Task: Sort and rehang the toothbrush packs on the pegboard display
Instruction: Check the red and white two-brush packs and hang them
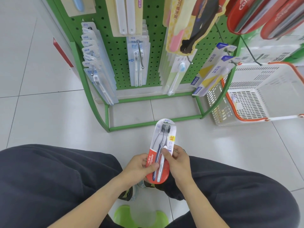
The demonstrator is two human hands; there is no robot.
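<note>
A red-and-white Colgate toothbrush pack with two brushes is held upright between my knees, in front of the green pegboard display. My left hand grips its lower left edge, thumb across the red part. My right hand grips the right edge, thumb on the clear blister. On the board's pegs hang a row of clear blue packs at left, twin-brush packs in the middle, single-brush packs and long boxed packs at right. Red Colgate packs hang at the top right.
A white plastic basket with an orange rim stands on the floor right of the display. The green frame's base rail lies just beyond the held pack. A green stool sits under me. White tiled floor stretches to the left.
</note>
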